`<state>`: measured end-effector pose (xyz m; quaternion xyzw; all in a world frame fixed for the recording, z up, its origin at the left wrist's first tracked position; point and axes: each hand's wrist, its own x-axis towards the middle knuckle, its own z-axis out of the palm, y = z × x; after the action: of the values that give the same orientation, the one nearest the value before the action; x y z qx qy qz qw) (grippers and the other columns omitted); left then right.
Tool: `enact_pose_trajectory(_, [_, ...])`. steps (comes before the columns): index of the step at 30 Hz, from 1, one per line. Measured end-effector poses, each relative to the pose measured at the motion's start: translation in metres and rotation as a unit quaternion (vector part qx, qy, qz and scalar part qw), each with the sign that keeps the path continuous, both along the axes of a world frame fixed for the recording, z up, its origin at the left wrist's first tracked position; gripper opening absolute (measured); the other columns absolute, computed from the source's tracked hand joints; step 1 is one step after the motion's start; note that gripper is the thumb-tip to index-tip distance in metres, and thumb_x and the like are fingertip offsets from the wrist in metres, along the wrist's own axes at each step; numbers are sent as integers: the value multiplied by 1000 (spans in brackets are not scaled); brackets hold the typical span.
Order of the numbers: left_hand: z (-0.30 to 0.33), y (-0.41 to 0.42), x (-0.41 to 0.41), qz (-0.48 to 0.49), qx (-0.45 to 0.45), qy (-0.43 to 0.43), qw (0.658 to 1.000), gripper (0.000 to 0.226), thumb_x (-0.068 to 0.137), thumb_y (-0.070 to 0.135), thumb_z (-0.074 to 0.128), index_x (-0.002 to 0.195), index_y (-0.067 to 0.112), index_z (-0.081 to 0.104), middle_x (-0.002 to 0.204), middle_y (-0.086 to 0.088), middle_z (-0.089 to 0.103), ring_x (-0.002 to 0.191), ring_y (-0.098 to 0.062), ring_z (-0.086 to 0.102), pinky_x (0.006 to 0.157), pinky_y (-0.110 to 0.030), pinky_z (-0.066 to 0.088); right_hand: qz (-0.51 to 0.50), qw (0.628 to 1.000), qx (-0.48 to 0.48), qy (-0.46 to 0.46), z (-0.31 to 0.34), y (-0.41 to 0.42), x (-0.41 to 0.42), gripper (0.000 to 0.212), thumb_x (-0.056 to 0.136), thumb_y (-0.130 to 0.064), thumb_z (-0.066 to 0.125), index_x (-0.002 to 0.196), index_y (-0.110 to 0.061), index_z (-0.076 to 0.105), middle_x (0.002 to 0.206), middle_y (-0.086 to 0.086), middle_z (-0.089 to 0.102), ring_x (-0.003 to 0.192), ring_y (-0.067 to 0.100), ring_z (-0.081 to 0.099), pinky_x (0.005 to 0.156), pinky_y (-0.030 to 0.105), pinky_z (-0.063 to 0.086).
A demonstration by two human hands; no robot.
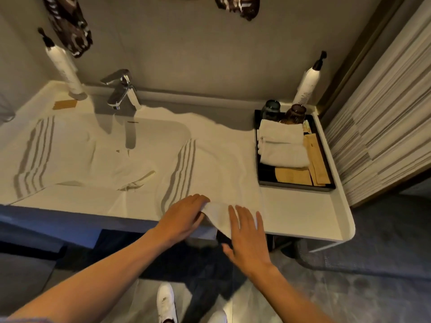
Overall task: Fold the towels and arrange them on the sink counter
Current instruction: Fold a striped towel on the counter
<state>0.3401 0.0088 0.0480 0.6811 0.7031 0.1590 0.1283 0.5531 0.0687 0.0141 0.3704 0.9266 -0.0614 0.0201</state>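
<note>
Head view: big towel [217, 173] spread across the table [303, 213] and over the sink [149, 136], near corner hanging off the front edge. Left hand [184, 217] has fingers curled on that corner's folded edge, pinching it. Right hand [247, 236] lies flat on the hanging flap, fingers straight and spread, gripping nothing. Towel is white soft terry with 2 bands of grey stripes, rumpled over the basin. Table is smooth white solid-surface with a rounded raised lip. 2 folded white towels [283, 145] stacked in a black tray [296, 185] at right, beside tan paper packets [317, 159] and 2 dark ribbed jars [295, 113]. Chrome tap [122, 90], 2 white pump bottles [64, 68] against a grey wall. Grey floor, 1 white shoe [166, 301] below.
</note>
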Motion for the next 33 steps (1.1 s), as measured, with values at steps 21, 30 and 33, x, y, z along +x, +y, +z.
enact_pose_trajectory(21, [56,0,-29,142,-8,-355,924,19,89,6,50,90,23,58,83,-1,65,77,-17,60,67,-26,44,-3,996,9,88,-16,14,11,112,65,-32,76,154,-15,9,122,10,60,106,28,60,98,52,45])
enact_pose_trajectory(30, [45,61,-104,46,-115,-346,930,18,96,17,56,97,30,67,89,15,69,80,-1,62,76,-18,45,4,970,-171,171,-12,58,2,67,80,-28,62,141,-45,40,117,-17,62,101,6,59,91,18,42])
enact_pose_trajectory(33, [45,92,-133,15,-141,-300,943,13,99,23,56,103,23,69,62,22,62,54,3,54,55,-14,40,-136,914,-248,289,20,71,-7,19,85,-36,51,97,-32,66,93,-20,68,83,-3,62,73,19,50])
